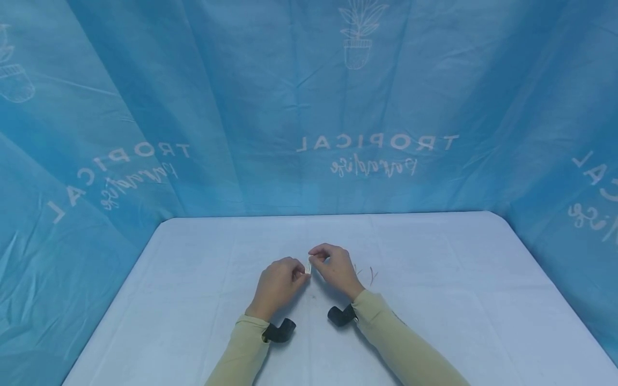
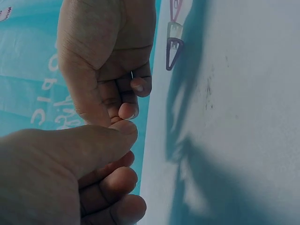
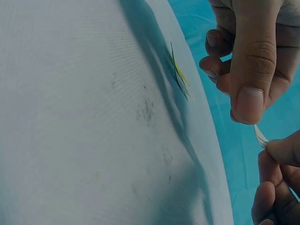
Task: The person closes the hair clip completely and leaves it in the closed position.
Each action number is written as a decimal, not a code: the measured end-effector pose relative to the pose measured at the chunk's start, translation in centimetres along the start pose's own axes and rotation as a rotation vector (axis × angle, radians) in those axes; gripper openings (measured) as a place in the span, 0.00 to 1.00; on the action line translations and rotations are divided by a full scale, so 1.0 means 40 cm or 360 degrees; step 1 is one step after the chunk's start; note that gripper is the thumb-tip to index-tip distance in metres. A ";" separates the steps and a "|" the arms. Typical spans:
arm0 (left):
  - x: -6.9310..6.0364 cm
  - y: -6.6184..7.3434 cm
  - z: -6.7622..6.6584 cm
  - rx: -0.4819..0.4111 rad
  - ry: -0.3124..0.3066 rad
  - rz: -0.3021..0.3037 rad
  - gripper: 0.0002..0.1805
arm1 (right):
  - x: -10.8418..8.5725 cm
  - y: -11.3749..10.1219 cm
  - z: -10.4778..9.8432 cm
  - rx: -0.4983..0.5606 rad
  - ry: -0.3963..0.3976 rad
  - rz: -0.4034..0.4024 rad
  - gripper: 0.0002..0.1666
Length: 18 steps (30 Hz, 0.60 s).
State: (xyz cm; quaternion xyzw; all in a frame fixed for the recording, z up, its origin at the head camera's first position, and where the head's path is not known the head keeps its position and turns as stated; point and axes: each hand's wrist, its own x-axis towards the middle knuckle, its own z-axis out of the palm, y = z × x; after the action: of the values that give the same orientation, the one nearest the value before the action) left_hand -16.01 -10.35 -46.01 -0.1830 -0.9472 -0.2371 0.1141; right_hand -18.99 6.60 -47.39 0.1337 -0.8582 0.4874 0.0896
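A small white strip (image 1: 308, 267) with faint marks is held up between the two hands, above the table. My left hand (image 1: 279, 284) pinches its lower end between thumb and fingertips. At the upper end, my right hand (image 1: 335, 268) pinches it with the thumb against the fingers. In the right wrist view, a short curved piece of the strip (image 3: 260, 137) shows between the right thumb tip and the left fingertips; the rest is hidden. The left wrist view shows the left thumb (image 2: 101, 145) close under the right fingers, covering the strip.
On the white-covered table (image 1: 415, 332), thin reddish strands (image 1: 372, 275) lie right of the right hand. Pink, pale and purple triangular loops (image 2: 174, 44) lie there in the left wrist view; thin green and yellow strands (image 3: 179, 75) in the right. A blue printed curtain (image 1: 260, 107) surrounds the table.
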 end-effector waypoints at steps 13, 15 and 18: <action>-0.001 -0.022 -0.003 0.0026 0.0129 0.0055 0.13 | 0.010 0.003 0.017 -0.0070 -0.0087 -0.0029 0.08; -0.002 -0.026 -0.005 0.0025 0.0129 0.0050 0.13 | 0.010 0.002 0.019 -0.0075 -0.0100 -0.0045 0.08; -0.002 -0.032 -0.007 0.0028 0.0109 0.0026 0.13 | 0.011 0.000 0.024 -0.0075 -0.0130 -0.0043 0.09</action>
State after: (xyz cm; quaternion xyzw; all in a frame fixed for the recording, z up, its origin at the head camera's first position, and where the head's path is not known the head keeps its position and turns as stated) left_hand -16.43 -11.55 -46.32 -0.1815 -0.9433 -0.2340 0.1500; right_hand -19.44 5.72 -47.74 0.1630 -0.8705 0.4599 0.0643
